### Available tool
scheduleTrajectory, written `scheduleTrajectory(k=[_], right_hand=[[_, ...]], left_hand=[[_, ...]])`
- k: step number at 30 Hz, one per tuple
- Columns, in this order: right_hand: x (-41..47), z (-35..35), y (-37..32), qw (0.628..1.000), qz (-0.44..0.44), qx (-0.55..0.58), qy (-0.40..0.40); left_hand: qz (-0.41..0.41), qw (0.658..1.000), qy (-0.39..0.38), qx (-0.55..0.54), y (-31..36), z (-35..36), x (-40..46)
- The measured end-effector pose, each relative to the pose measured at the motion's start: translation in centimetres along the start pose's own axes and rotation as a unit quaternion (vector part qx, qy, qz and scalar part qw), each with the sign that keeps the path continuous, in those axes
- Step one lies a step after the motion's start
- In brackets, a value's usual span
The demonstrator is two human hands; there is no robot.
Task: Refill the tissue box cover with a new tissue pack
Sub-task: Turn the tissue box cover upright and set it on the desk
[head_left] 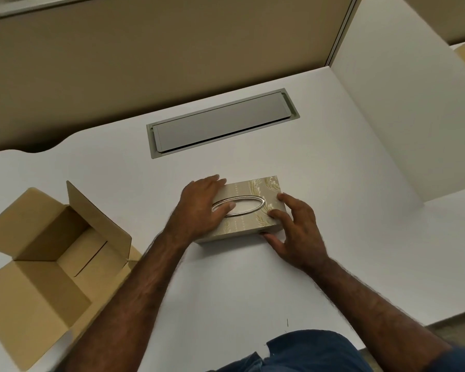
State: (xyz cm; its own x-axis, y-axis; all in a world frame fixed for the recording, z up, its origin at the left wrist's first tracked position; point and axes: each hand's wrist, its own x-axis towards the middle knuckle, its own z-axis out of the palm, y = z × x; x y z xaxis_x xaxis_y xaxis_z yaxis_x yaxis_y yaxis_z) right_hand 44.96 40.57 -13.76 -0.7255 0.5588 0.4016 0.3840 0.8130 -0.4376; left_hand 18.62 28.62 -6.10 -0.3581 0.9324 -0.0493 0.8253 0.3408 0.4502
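Observation:
The tissue box cover (255, 200) lies flat on the white desk (239, 291), beige with a gold leaf pattern and a silver oval slot on top. My left hand (199, 208) rests palm down on its left half, the thumb at the slot's rim. My right hand (295, 229) grips its right end, fingers on the top edge and thumb under the near corner. No tissue shows in the slot. No tissue pack is in view.
An open brown cardboard box (46, 261), its flaps spread, sits at the desk's left and looks empty. A grey cable hatch (220, 124) is set into the desk behind the cover. White partition panels (387, 116) stand at the right.

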Motion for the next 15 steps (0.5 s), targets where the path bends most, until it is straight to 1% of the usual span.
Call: scheduleTrajectory(k=[3, 5, 7, 10, 15], right_hand=[[0.5, -0.1, -0.1, 1.000, -0.005, -0.017, -0.009], [0.9, -0.2, -0.2, 0.999, -0.014, -0.037, -0.038], [1.1, -0.4, -0.2, 0.996, -0.019, -0.061, -0.064], [1.6, -0.5, -0.3, 0.993, -0.013, -0.089, -0.077], [3.7, -0.5, -0.8, 0.988, 0.018, -0.115, -0.101]], left_hand=[[-0.037, 0.998, 0.056, -0.015, 0.0, 0.7, -3.5], [-0.056, 0.995, 0.078, -0.021, 0.1, 1.2, -5.6], [-0.066, 0.994, 0.084, -0.028, 0.3, 2.0, -7.3], [-0.080, 0.992, 0.083, -0.042, 0.5, 3.2, -8.8], [-0.100, 0.988, 0.107, -0.058, 0.2, 3.9, -8.1]])
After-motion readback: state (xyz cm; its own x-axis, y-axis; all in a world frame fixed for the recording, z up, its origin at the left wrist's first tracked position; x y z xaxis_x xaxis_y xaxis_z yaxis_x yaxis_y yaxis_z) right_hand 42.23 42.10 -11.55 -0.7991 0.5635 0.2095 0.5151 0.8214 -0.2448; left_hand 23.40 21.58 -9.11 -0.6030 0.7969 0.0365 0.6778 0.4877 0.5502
